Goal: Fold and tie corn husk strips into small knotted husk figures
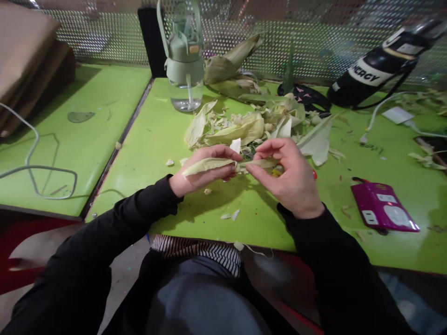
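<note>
A pale corn husk strip point(209, 164) lies across the fingers of my left hand point(195, 174), which pinches it near its narrow middle. My right hand point(289, 177) has thumb and forefinger closed on the strip's other side, where the husk narrows and then widens again. The two hands are close together above the green table point(139, 158). Just beyond them lies a heap of torn corn husks point(244, 128), with a larger husk piece point(316, 139) to its right. Small husk scraps point(230, 215) are scattered nearer to me. Something yellow and red is partly hidden behind my right fingers.
A pale green water bottle point(186, 70) stands behind the heap. Against the perforated metal screen point(115, 37) leans a black bottle point(370, 70). On the right lie a purple packet point(384, 204) and a white cable point(379, 109). Brown paper bags point(28, 60) are at the far left.
</note>
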